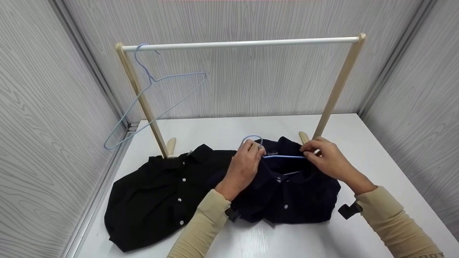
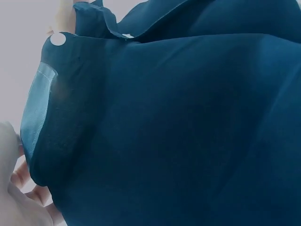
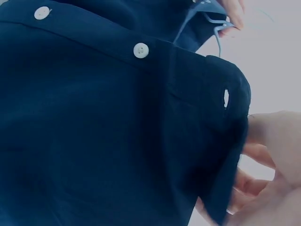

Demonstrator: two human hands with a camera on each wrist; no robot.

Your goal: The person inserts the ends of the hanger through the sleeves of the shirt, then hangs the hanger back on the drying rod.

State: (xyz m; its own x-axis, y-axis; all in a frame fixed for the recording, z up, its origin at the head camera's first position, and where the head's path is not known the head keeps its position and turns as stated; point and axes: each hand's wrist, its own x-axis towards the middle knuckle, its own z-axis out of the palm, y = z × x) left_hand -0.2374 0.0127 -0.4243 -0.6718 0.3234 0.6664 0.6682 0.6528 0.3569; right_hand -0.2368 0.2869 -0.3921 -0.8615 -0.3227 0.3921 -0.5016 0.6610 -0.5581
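A navy shirt (image 1: 297, 200) with white buttons lies on the table, its collar opening toward the back. A blue wire hanger (image 1: 283, 156) sits partly inside the neck opening, and its hook loops up above my left hand (image 1: 245, 159). That hand grips the hanger just below the hook. At the right side of the collar, my right hand (image 1: 328, 159) pinches the shirt's edge near the end of the visible hanger bar. In the right wrist view, the fingers (image 3: 254, 186) curl behind the collar beside a buttonhole. The lower part of the hanger is hidden by cloth.
A black shirt (image 1: 154, 200) lies to the left, against the navy one. Behind stands a wooden rack with a white rail (image 1: 244, 43), from whose left end another blue wire hanger (image 1: 179, 75) hangs. Panelled walls (image 1: 251, 89) enclose the table (image 1: 215, 130).
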